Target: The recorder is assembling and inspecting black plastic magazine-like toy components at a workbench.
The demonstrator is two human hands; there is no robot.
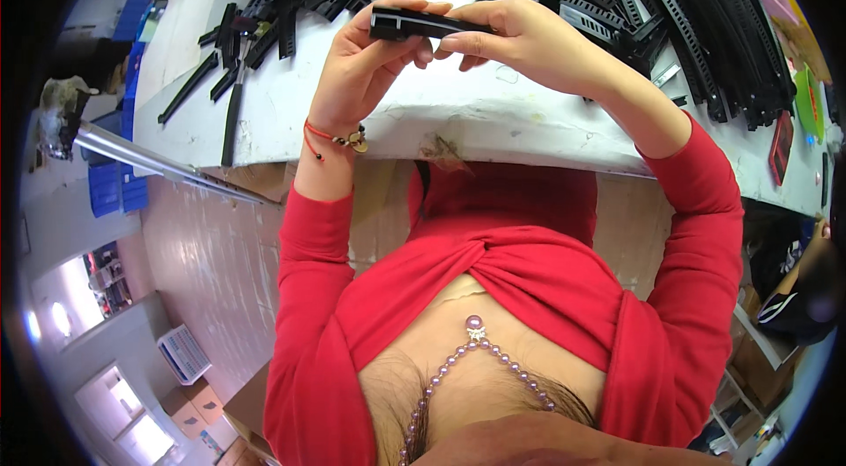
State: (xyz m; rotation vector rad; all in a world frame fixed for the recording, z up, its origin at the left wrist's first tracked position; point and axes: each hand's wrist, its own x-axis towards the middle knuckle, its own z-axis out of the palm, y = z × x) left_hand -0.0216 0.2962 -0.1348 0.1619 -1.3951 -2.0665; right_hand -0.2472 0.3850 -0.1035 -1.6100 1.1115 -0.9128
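Note:
A short black plastic bar is held level above the white tabletop, gripped between both hands. My left hand closes around its left end, thumb below and fingers behind. My right hand pinches the right end between thumb and fingers, which cover part of it. Just beyond the hands lies a heap of black slotted plastic strips. Loose black bars lie to the left of my left hand.
A bundle of long black slotted strips covers the table's right side. Near the right edge are a red-and-black flat object and a green tray-like item. A metal tube slants past the left table edge, by blue bins.

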